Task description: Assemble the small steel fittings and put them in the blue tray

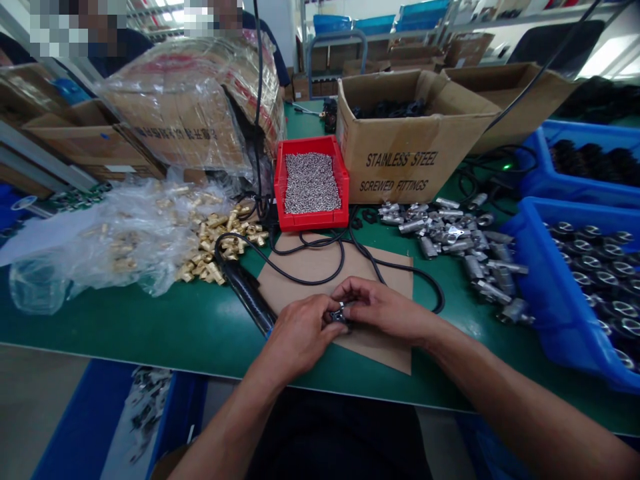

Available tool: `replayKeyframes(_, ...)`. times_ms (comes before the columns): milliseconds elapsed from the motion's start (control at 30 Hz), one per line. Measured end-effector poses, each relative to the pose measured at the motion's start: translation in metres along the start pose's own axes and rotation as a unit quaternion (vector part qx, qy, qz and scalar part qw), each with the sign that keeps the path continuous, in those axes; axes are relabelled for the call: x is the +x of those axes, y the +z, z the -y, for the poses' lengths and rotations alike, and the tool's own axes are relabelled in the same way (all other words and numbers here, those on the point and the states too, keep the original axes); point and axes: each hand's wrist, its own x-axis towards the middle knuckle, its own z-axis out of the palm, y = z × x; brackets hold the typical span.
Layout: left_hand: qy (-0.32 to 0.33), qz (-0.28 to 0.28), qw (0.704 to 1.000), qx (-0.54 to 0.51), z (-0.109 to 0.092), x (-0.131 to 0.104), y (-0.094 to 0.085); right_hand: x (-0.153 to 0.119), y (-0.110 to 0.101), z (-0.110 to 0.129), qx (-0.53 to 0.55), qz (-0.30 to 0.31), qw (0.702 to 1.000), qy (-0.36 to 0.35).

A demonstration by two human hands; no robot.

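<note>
Both my hands meet over a piece of brown cardboard near the table's front edge. Between the fingertips is a small dark and silvery metal part (339, 313), mostly covered, so its exact kind is unclear. My left hand (303, 333) pinches it from the left. My right hand (373, 308) grips it from the right with curled fingers. Just left of my left hand lies a black corded electric screwdriver (249, 297). Its black cable loops over the cardboard (385, 350). Beyond the hands stands a red bin (313, 222) full of small silvery screws or pins.
Brass fittings (207, 250) spill from clear plastic bags at left. Steel fittings (457, 233) lie piled at right, beside a blue crate (545, 320) of round black-and-silver parts. A cardboard box (400, 167) stands behind. Across the table are people (120, 53) near a wrapped carton (185, 127).
</note>
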Motion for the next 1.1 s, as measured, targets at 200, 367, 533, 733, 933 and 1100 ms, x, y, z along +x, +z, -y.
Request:
replayKeyframes(200, 0.007, -0.003, 1.000, -0.004, 0.001, 0.000, 0.001, 0.004, 0.000, -0.004, -0.006, 0.005, 1.000, 0.000)
replayKeyframes(367, 0.008, -0.001, 1.000, -0.010, 0.002, -0.001, 0.000, -0.005, 0.004, -0.009, -0.114, -0.088, 0.984, -0.103)
replayKeyframes(533, 0.008, 0.003, 1.000, -0.017, 0.002, 0.001, -0.001, -0.019, 0.002, -0.010, -0.351, -0.102, 0.904, -0.223)
replayKeyframes(733, 0.005, 0.011, 1.000, -0.028, 0.001, 0.002, -0.002, -0.019, 0.001, -0.003, -0.446, -0.070, 0.863, -0.229)
replayKeyframes(933, 0.001, 0.010, 0.999, -0.032, -0.001, 0.000, -0.004, -0.011, 0.000, 0.018, -0.478, -0.046, 0.869, -0.119)
replayKeyframes(1100, -0.002, 0.006, 1.000, -0.015, -0.002, 0.000, -0.005, -0.005, 0.001, 0.026, -0.462, -0.039, 0.882, -0.084)
